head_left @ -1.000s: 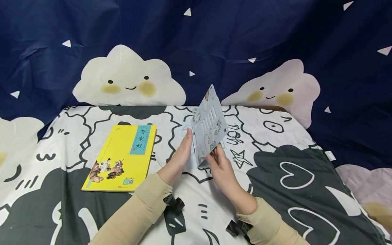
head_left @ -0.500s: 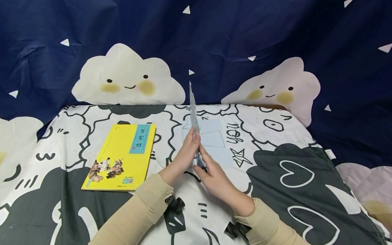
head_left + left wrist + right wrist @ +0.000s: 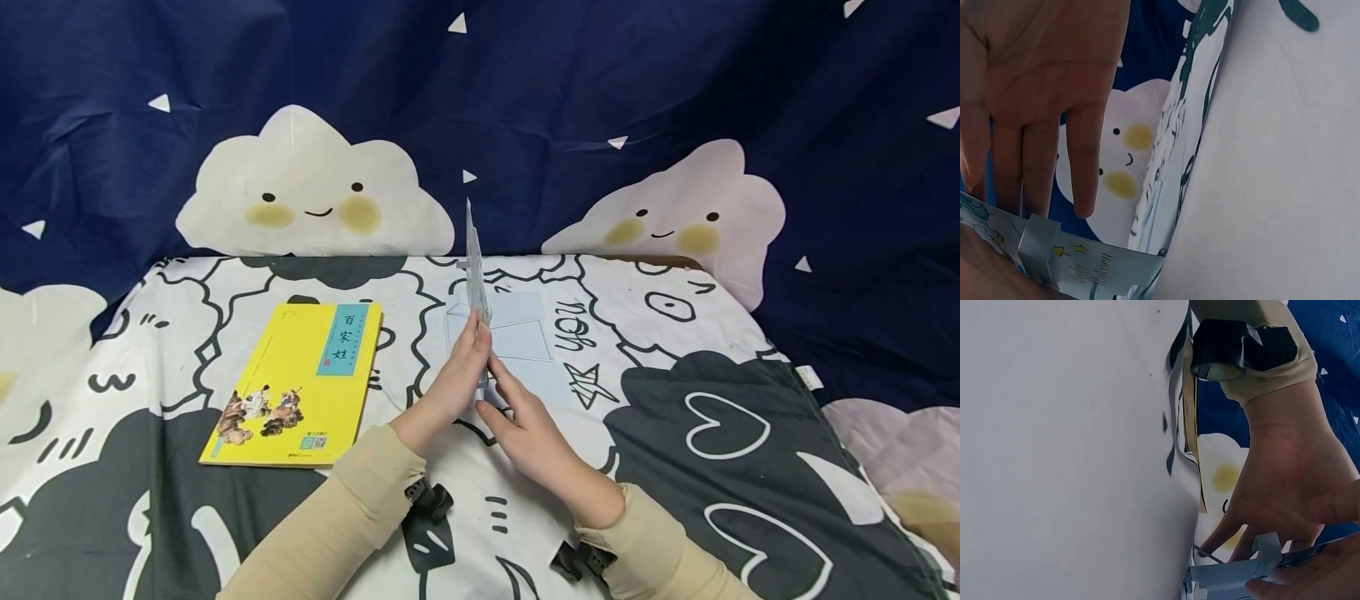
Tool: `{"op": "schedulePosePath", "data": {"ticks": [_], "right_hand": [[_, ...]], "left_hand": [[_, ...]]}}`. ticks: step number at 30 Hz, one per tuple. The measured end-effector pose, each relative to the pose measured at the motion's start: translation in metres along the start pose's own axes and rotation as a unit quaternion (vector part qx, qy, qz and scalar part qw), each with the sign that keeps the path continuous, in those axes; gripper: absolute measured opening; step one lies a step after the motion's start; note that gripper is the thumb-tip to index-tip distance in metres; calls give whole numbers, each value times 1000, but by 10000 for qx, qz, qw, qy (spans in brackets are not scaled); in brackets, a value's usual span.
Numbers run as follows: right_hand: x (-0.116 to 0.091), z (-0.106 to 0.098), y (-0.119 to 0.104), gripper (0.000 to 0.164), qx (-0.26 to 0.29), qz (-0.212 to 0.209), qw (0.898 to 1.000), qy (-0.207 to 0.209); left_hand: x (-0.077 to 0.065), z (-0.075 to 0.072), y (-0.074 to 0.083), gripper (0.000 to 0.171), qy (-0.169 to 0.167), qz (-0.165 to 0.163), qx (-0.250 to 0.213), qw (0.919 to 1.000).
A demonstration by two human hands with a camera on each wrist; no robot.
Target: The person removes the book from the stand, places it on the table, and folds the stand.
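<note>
A pale blue book stand (image 3: 475, 275), printed with unicorns and stars, is held upright and edge-on between both hands. My left hand (image 3: 453, 379) presses its left side with extended fingers. On the right side lies my right hand (image 3: 532, 437), fingers straight and thumb apart near the lower edge. In the left wrist view, the right hand (image 3: 1041, 75) shows its palm, its fingers reaching behind the stand (image 3: 1104, 262) and its small grey-blue tab. The right wrist view shows the left hand (image 3: 1297, 475) spread above the stand (image 3: 1229, 572). The panels' faces are mostly hidden.
A yellow book (image 3: 300, 392) with a blue title strip lies left of the hands. Under the stand is a flat, light blue rectangle (image 3: 521, 337) with thin outlines. A black-and-white patterned cloth (image 3: 675, 417) covers the surface; a navy cloud-print curtain (image 3: 525, 83) hangs behind.
The stand's raised panel, angled to the right a second ago, has swung left until folded edge-on. My right hand moved left with it, close against my left hand. Little differs over the last half second.
</note>
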State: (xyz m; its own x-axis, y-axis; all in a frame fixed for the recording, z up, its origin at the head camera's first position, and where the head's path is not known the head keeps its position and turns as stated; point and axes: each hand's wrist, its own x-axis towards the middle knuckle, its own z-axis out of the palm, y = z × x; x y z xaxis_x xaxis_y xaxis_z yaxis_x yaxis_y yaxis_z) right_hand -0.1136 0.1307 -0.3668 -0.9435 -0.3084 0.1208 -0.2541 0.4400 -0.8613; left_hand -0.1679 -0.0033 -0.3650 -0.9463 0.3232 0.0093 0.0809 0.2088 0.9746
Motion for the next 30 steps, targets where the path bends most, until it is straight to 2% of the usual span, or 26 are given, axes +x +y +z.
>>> {"op": "schedulePosePath", "data": {"ticks": [6,11,17,23,26,30], "right_hand": [[3,-4,0,63,451,-119,9988,136],[5,-10,0,61,864,-124,9959,231],[8,-19,-3,61,1012,-2,9942,359],[12,-32,-4,58,1352,41,9882,719],[14,-40,-4,52,1632,150,9815,985],[17,-53,-3,42,1814,425,9717,1451]], "left_hand": [[2,2,0,123,-127,89,-89,9998],[3,5,-1,114,-278,196,9,9994],[3,7,-2,108,-382,215,532,9976],[2,8,-2,109,-425,391,1027,9930],[1,9,-1,107,-461,293,1305,9899],[0,11,-1,104,-524,5,1582,9860]]}}
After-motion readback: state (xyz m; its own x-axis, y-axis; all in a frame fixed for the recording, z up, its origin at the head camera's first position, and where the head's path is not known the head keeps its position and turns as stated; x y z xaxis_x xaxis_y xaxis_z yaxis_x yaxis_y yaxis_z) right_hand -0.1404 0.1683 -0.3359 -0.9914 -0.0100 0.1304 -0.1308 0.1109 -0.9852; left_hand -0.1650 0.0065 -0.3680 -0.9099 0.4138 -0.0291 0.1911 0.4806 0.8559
